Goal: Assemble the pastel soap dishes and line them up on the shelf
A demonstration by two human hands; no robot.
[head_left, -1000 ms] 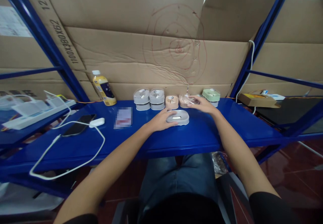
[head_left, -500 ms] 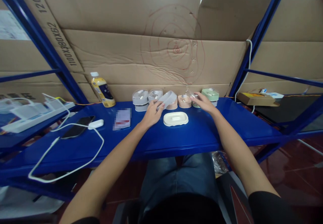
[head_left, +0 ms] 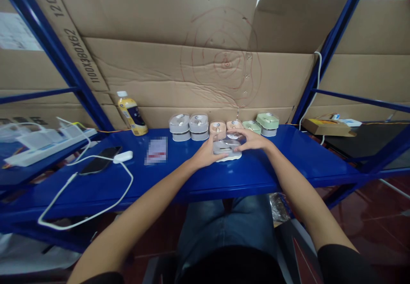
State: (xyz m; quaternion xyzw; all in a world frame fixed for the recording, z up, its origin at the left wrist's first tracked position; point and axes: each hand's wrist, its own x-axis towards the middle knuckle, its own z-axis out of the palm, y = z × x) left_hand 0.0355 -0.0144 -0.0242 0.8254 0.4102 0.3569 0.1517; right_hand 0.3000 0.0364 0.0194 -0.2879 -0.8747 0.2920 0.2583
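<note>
Translucent grey plastic: a small lidded box (head_left: 226, 146) sits between both hands on the blue shelf (head_left: 282, 164), resting on or just over a cream tray (head_left: 231, 157) whose scalloped edge shows below it. Long axis runs left-right, across the person's front. Left hand (head_left: 205, 153) cups the box's left end, fingers curled round it; right hand (head_left: 251, 139) closes on the upper right corner, fingertips on the lid. Both hands grip; neither is clearly nearer, the box lying dead centre between them.

Beyond the hands, against the cardboard (head_left: 192, 74): a row of similar boxes, grey pair (head_left: 188, 127), tan ones (head_left: 226, 127), green ones (head_left: 262, 124). Left of the left hand: blurred card (head_left: 156, 150), phone (head_left: 100, 160), white cable (head_left: 96, 207), yellow bottle (head_left: 132, 113).

Half a second earlier the cream tray lay bare, the left hand held the grey piece tilted up by the back row, and the right hand reached toward the green boxes. Now both meet over the tray.
</note>
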